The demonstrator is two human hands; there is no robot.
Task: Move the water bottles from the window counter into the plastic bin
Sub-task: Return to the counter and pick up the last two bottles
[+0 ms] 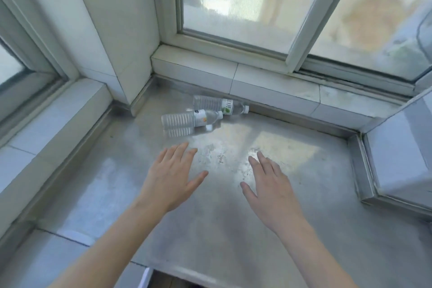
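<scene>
Nearest, forearms: both bare, reaching forward from the lower edge.
Left hand (171,179): palm down over the dull grey stainless-steel window counter (233,229), fingers straight and spread, holding nothing.
Right hand (268,186): palm down beside it, fingers straight and loosely spread, holding nothing.
Near clear plastic water bottle with white label (190,119): lying on its side on the counter, just beyond the left fingertips, cap pointing right; not touched.
Far clear plastic water bottle with green-leaf label (221,105): lying on its side behind the first, close against the white tiled ledge (275,89), cap pointing right.
Beyond: white-framed window (292,30).
</scene>
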